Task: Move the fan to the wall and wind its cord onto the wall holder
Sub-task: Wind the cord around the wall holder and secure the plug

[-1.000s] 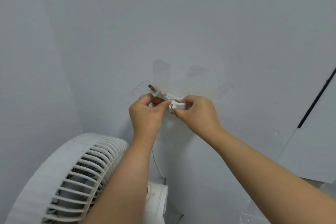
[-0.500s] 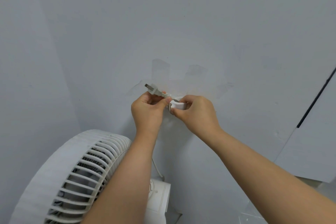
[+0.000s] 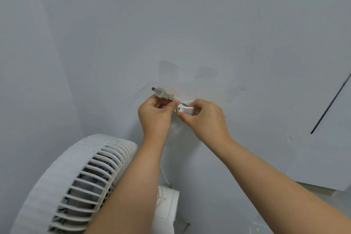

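Left hand (image 3: 154,118) pinches the cord just behind its plug (image 3: 160,92), which points up-left. Right hand (image 3: 204,118) grips the white holder (image 3: 187,109) on the wall (image 3: 190,24). Fan (image 3: 79,182) stands below, at near left, against the wall.

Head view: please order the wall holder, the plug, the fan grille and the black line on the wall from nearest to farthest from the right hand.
From the right hand:
1. Wall holder: pinched in its fingers, on the wall.
2. Plug: just left, held by the left hand.
3. Fan grille: lower left.
4. Black line: far right; its rank against the grille is too close to call.
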Available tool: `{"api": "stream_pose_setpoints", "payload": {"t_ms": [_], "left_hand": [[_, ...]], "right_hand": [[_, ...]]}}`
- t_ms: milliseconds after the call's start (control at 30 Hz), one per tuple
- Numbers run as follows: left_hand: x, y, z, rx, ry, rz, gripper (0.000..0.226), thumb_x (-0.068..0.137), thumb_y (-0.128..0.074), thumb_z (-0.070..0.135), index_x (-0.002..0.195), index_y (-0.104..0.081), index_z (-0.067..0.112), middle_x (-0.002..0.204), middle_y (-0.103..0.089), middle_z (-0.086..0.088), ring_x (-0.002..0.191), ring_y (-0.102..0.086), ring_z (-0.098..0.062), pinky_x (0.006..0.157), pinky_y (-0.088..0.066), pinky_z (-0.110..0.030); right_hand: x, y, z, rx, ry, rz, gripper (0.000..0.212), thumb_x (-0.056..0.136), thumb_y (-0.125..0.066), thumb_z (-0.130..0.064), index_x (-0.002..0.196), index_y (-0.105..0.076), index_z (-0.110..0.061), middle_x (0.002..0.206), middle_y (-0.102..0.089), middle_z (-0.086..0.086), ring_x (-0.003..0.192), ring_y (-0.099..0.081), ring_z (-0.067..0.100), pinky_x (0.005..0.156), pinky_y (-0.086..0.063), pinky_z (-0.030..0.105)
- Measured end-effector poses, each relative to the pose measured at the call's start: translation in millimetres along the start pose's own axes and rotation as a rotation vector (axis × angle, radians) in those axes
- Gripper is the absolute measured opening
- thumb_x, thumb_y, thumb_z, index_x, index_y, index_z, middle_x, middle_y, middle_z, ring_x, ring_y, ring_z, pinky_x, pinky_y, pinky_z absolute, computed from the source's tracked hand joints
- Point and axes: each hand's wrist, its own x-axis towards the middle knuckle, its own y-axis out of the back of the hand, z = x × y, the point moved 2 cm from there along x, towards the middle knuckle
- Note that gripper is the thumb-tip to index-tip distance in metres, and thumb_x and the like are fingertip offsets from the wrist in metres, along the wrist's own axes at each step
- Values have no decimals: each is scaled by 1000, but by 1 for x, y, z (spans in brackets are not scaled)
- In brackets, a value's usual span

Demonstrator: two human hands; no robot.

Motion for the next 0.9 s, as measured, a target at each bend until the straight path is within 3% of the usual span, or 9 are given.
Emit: {"api": "stream_pose_setpoints", "payload": {"t_ms": [233,367,533,600,667,767,900], "left_hand": [[-2,2,3,-22,20,-29,28,69,-72,-9,69,-66,19,59,-69,11,61,-65,-6,64,-53,-19],[-3,4,6,-35,36,-48,27,70,-72,-9,73,-67,17,61,-70,11,64,-66,-5,65,-53,-18],[-4,7,9,-15,49,-68,26,70,-72,-8,79,-67,16,69,-70,5,65,-67,-4,65,-53,-16],[-5,8,11,5,40,-66,27,71,-72,-7,81,-66,17,73,-69,3,66,-67,-2,66,-53,-15],[-4,11,11,61,15,-44,26,71,-74,-2,76,-66,22,73,-69,7,67,-66,-3,68,-53,-17],[-3,14,11,157,-7,-29,24,70,-77,6,69,-65,26,70,-68,11,68,-64,-7,72,-52,-21],[-3,11,9,199,-15,-10,22,70,-77,7,66,-64,24,66,-66,11,62,-60,-4,66,-49,-18]], "right_hand": [[0,-1,-1,-40,-8,24,28,73,-74,-37,74,-63,-11,58,-52,-7,60,-51,15,53,-36,25],[0,-1,-5,-161,39,34,35,77,-69,-42,78,-62,-8,69,-64,2,70,-59,22,62,-44,33],[0,-2,-8,-358,115,30,34,83,-59,-48,81,-55,-14,79,-67,4,77,-61,28,62,-42,33],[1,-2,-11,-437,147,25,36,86,-55,-48,87,-56,-12,85,-68,5,81,-62,29,60,-39,32],[2,-3,-14,-497,197,26,35,88,-50,-48,82,-48,-14,84,-67,6,77,-59,29,54,-30,30],[2,-3,-16,-573,253,21,36,92,-44,-48,77,-39,-16,78,-61,7,65,-45,27,45,-16,29],[0,2,-13,-496,225,-9,35,90,-50,-48,84,-50,-14,81,-62,4,75,-55,29,56,-30,30]]}}
